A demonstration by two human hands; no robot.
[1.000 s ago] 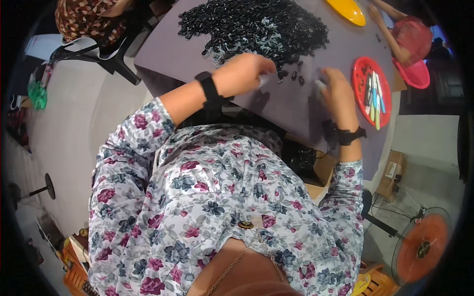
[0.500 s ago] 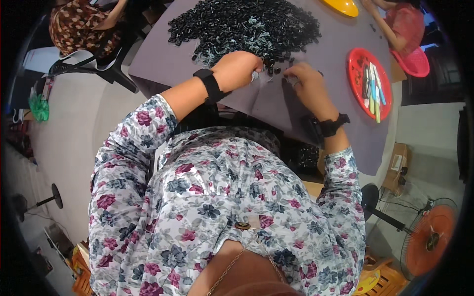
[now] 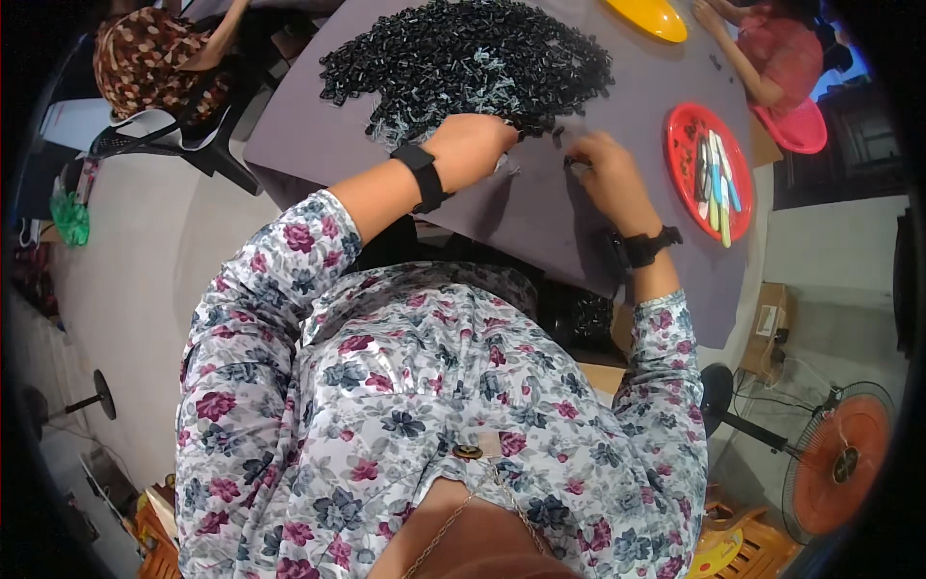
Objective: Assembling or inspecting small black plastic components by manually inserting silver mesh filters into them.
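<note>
A broad heap of small black tubular pieces, with thin pale scraps mixed in, lies on the grey-purple tabletop. My left hand is closed at the heap's near edge. Whitish bits show below its fingertips, but what it grips is hidden. To its right, my right hand pinches a small black piece between thumb and fingertips. Another loose black piece lies just beyond those fingers.
On the right a red plate holds several knife-like tools with coloured handles. A yellow plate sits at the far edge. Two other people sit at the far left and far right. A fan stands lower right.
My right hand has drawn slightly toward me and away from the left one, and a dark piece now shows in its pinch. The whole view has shifted slightly.
</note>
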